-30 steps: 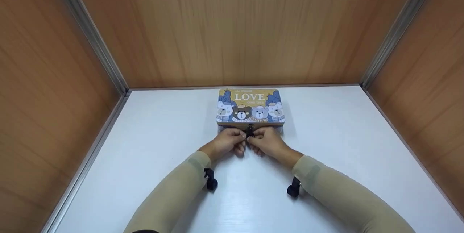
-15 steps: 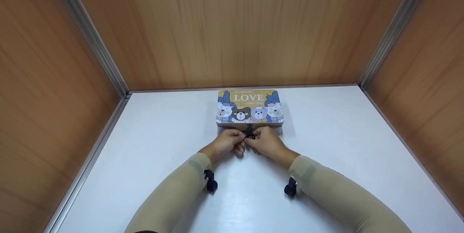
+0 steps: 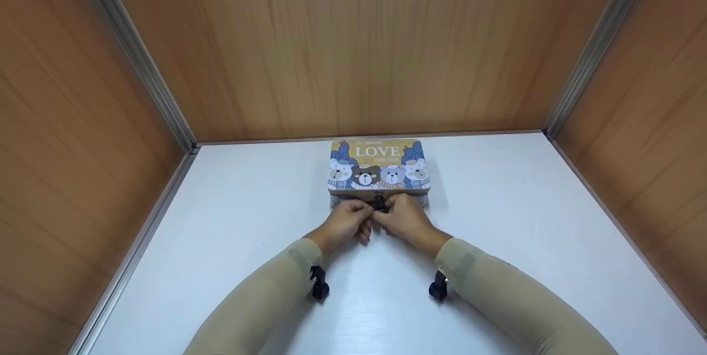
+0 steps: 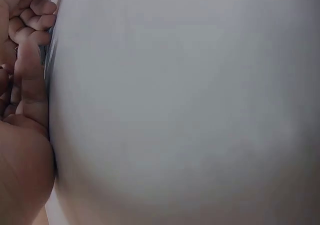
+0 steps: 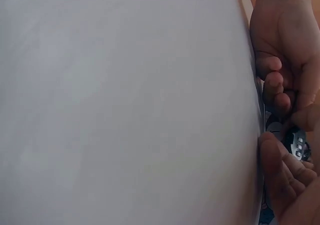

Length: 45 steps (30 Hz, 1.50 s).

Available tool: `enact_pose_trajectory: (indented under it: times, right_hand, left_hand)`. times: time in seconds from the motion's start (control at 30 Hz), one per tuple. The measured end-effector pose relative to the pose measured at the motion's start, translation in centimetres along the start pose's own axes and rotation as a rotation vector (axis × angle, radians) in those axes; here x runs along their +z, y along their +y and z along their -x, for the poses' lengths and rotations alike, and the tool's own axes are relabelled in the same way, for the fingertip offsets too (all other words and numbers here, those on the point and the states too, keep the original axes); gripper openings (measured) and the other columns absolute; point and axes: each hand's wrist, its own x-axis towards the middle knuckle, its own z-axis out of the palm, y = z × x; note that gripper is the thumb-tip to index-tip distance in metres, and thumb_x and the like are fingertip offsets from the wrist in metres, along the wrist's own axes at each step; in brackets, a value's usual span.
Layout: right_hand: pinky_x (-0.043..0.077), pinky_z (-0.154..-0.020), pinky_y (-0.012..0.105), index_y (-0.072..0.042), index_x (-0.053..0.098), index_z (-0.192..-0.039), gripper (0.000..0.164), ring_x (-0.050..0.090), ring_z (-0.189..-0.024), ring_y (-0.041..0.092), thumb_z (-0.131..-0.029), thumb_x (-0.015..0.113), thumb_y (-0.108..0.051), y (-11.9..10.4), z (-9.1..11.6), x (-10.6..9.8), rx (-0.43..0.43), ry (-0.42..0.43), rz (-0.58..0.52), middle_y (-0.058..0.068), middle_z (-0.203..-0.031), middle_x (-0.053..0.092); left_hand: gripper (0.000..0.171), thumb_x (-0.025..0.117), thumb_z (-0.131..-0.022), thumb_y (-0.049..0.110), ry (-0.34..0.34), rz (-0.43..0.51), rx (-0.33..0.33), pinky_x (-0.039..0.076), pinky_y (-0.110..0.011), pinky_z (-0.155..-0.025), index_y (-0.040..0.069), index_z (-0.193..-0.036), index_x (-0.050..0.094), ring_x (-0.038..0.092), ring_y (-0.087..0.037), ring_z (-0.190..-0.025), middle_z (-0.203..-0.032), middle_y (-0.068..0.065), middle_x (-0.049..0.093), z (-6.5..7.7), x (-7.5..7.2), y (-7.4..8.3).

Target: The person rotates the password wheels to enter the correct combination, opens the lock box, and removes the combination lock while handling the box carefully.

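A tin box (image 3: 378, 164) with bears and the word LOVE on its lid stands closed at the back of the white table. At the clasp on its front hangs a small black combination padlock (image 3: 380, 204), whose number dials show in the right wrist view. My left hand (image 3: 343, 223) pinches the padlock from the left with thumb and forefinger, its other fingers curled below. From the other side my right hand (image 3: 410, 220) grips it, thumb close to the left thumb. Fingers cover much of the lock.
The white table (image 3: 248, 189) reaches back to a wooden panel (image 3: 364, 46), with more wooden panels at both sides. Small black devices (image 3: 438, 287) are strapped at both sleeved wrists.
Both hands stay at the padlock. The right hand's fingers and thumb have shifted slightly on it, with its lower fingers tucked further out of sight. The whole scene sits slightly lower in view.
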Motion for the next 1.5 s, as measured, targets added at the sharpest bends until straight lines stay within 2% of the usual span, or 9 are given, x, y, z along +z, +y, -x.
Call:
enact_pose_trajectory:
  times: [0.37, 0.63, 0.73, 0.9, 0.97, 1.07, 1.17, 1.3, 1.5]
  right_hand:
    - [0.054, -0.044, 0.022, -0.012, 0.075, -0.074, 0.031, 0.064, -0.048, 0.01, -0.095, 0.091, -0.028, -0.2, 0.1, 0.0, 0.027, -0.008, -0.006, -0.001, -0.058, 0.071]
    - [0.055, -0.047, 0.022, -0.01, 0.075, -0.077, 0.028, 0.067, -0.051, 0.01, -0.095, 0.09, -0.025, 0.0, 0.1, 0.1, -0.001, 0.027, 0.038, -0.001, -0.064, 0.073]
    - [0.057, -0.049, 0.022, -0.01, 0.074, -0.077, 0.028, 0.068, -0.053, 0.01, -0.096, 0.089, -0.024, -0.1, 0.1, 0.1, -0.011, 0.031, 0.044, -0.001, -0.066, 0.073]
    - [0.054, -0.048, 0.022, -0.012, 0.074, -0.073, 0.028, 0.067, -0.05, 0.009, -0.097, 0.086, -0.023, 0.1, -0.1, 0.1, -0.045, 0.02, 0.054, -0.004, -0.06, 0.071]
    - [0.054, -0.047, 0.023, -0.013, 0.074, -0.073, 0.027, 0.067, -0.05, 0.008, -0.096, 0.085, -0.022, 0.2, -0.1, 0.0, -0.053, 0.02, 0.062, -0.005, -0.059, 0.071]
    - [0.055, -0.048, 0.023, -0.012, 0.076, -0.076, 0.024, 0.068, -0.051, 0.009, -0.096, 0.085, -0.022, 0.2, -0.1, 0.0, -0.048, 0.019, 0.067, -0.004, -0.061, 0.072]
    - [0.057, -0.05, 0.023, -0.011, 0.076, -0.078, 0.023, 0.069, -0.053, 0.01, -0.096, 0.085, -0.023, 0.3, -0.1, -0.1, -0.029, 0.019, 0.075, -0.003, -0.064, 0.073]
    - [0.057, -0.05, 0.024, -0.011, 0.076, -0.08, 0.023, 0.069, -0.055, 0.011, -0.098, 0.084, -0.024, 0.5, -0.2, -0.4, 0.008, 0.022, 0.074, -0.001, -0.066, 0.074]
    - [0.053, -0.048, 0.023, -0.013, 0.072, -0.076, 0.027, 0.068, -0.054, 0.012, -0.098, 0.082, -0.023, 0.5, -0.4, -0.8, 0.054, 0.045, 0.058, 0.0, -0.065, 0.072]
  left_hand:
    - [0.025, 0.058, -0.119, 0.018, 0.072, -0.091, 0.009, 0.066, -0.029, -0.058, 0.002, -0.107, 0.073, 0.069, -0.017, -0.064, -0.083, -0.008, 0.07, 0.9, 0.4, 0.4]
    - [0.018, 0.065, -0.114, 0.021, 0.208, -0.585, 0.188, 0.06, -0.031, -0.076, 0.015, -0.104, 0.078, 0.067, -0.014, -0.087, -0.095, 0.0, 0.073, 1.5, 0.9, 1.3]
    - [0.014, 0.068, -0.111, 0.02, 0.256, -0.716, 0.263, 0.058, -0.032, -0.075, 0.017, -0.1, 0.075, 0.066, -0.014, -0.084, -0.092, 0.002, 0.072, 1.8, 1.0, 2.0]
    - [0.001, 0.078, -0.104, 0.017, 0.428, -1.014, 0.518, 0.059, -0.028, -0.07, 0.017, -0.106, 0.079, 0.063, -0.012, -0.086, -0.094, 0.004, 0.071, 1.9, 0.4, 3.7]
    - [0.01, 0.079, -0.105, 0.021, 0.502, -1.119, 0.563, 0.062, -0.029, -0.071, 0.017, -0.114, 0.083, 0.064, -0.015, -0.095, -0.105, 0.002, 0.072, 1.7, -0.2, 4.5]
    - [0.023, 0.077, -0.109, 0.033, 0.548, -1.248, 0.513, 0.067, -0.032, -0.08, 0.022, -0.127, 0.085, 0.063, -0.019, -0.118, -0.13, 0.0, 0.071, 1.3, -1.0, 5.7]
    - [0.029, 0.073, -0.112, 0.042, 0.522, -1.33, 0.423, 0.07, -0.037, -0.096, 0.023, -0.129, 0.086, 0.063, -0.02, -0.133, -0.147, 0.0, 0.07, 1.0, -1.7, 6.1]
    - [0.032, 0.074, -0.112, 0.043, 0.458, -1.354, 0.366, 0.069, -0.036, -0.103, 0.021, -0.131, 0.086, 0.069, -0.019, -0.126, -0.139, 0.001, 0.077, 0.8, -2.0, 6.0]
    - [0.031, 0.077, -0.11, 0.039, 0.449, -1.369, 0.413, 0.069, -0.033, -0.096, 0.021, -0.134, 0.085, 0.072, -0.019, -0.112, -0.125, 0.0, 0.081, 0.6, -1.5, 5.7]
